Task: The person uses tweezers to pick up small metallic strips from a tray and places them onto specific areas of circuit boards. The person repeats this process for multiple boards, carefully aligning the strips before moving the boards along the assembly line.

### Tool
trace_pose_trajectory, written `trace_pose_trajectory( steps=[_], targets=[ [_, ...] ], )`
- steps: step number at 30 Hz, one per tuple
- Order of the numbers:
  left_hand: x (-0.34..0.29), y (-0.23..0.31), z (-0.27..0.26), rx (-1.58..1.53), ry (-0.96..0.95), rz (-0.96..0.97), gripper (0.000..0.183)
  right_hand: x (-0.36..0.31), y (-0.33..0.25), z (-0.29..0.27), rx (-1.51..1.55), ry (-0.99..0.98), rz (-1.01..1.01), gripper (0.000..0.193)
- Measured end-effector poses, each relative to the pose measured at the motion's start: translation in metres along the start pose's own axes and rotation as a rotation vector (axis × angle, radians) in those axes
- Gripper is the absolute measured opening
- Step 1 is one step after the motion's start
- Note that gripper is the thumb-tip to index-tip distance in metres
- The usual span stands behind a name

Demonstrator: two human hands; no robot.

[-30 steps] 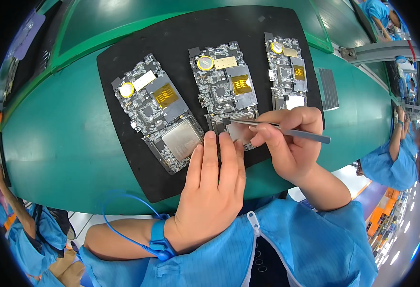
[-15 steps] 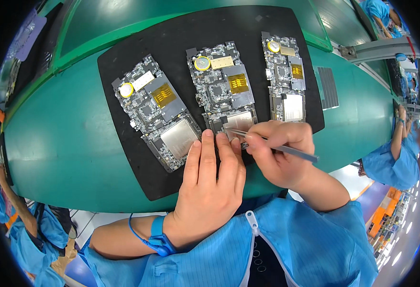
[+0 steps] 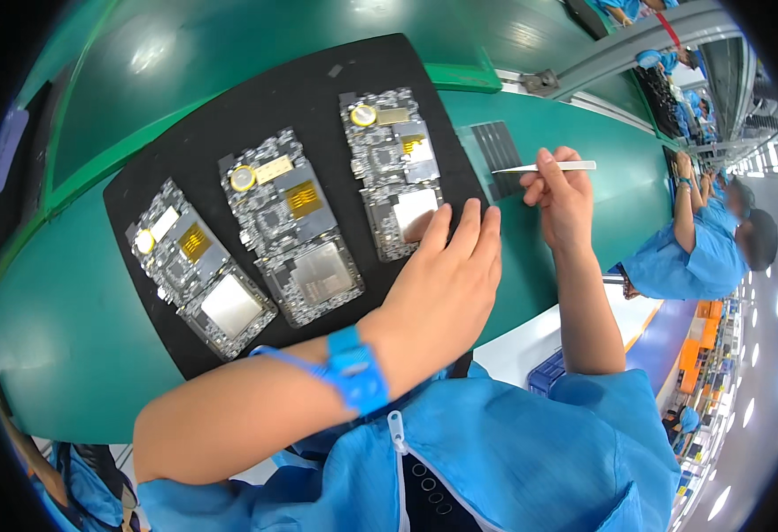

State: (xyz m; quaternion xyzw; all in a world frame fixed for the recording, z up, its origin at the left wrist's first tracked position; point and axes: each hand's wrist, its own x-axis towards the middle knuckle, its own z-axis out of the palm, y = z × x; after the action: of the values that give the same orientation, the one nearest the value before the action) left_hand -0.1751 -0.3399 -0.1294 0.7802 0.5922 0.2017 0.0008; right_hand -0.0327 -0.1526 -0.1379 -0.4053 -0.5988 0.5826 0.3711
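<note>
My right hand [image 3: 561,197] pinches a pair of tweezers [image 3: 575,166], whose tip reaches over a sheet of dark strips [image 3: 498,146] on clear backing beside the black mat. Whether the tip touches a strip I cannot tell. My left hand [image 3: 449,277] lies with fingers outstretched near the lower right corner of the right circuit board [image 3: 391,168]; nothing shows in it. A blue wrist strap [image 3: 353,368] circles that wrist. The middle circuit board [image 3: 296,226] and the left circuit board [image 3: 198,266] lie alongside, each with a round coin cell, amber tape and a silver shield.
All three boards rest on a black mat [image 3: 318,75] over a green table [image 3: 52,328]. A green raised edge [image 3: 460,78] runs behind it. A metal rail [image 3: 619,53] stands at the far right. Another person in blue [image 3: 690,257] sits to the right.
My right hand has moved from the middle board to the strip sheet, carrying the tweezers. My left hand has left the middle board for the right one. The view has shifted rightward.
</note>
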Motion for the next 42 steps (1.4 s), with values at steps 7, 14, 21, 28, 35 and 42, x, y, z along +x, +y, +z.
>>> trace_pose_trajectory(
  steps=[7,14,21,28,35,42],
  targets=[
    [0.031,0.002,0.038,-0.030,0.028,-0.013,0.061,-0.004,0.005,-0.008,-0.010,-0.029,0.000,0.023],
    [0.034,-0.001,0.036,-0.059,0.029,0.000,0.062,-0.002,0.007,-0.012,0.009,-0.102,-0.001,0.023],
    [0.039,-0.001,0.035,-0.085,0.020,0.024,0.059,-0.006,0.006,-0.014,0.075,-0.040,-0.121,0.020],
    [-0.009,0.022,-0.014,0.154,0.026,0.017,0.057,-0.028,-0.039,0.055,0.358,-0.259,-0.106,0.013],
    [-0.135,0.011,-0.065,0.165,0.122,-0.677,0.064,-0.075,-0.046,0.183,0.304,-0.614,0.237,0.022],
    [-0.171,0.000,-0.043,0.217,0.286,-0.698,0.056,-0.088,-0.028,0.232,0.129,-0.706,0.225,0.024]
  ],
)
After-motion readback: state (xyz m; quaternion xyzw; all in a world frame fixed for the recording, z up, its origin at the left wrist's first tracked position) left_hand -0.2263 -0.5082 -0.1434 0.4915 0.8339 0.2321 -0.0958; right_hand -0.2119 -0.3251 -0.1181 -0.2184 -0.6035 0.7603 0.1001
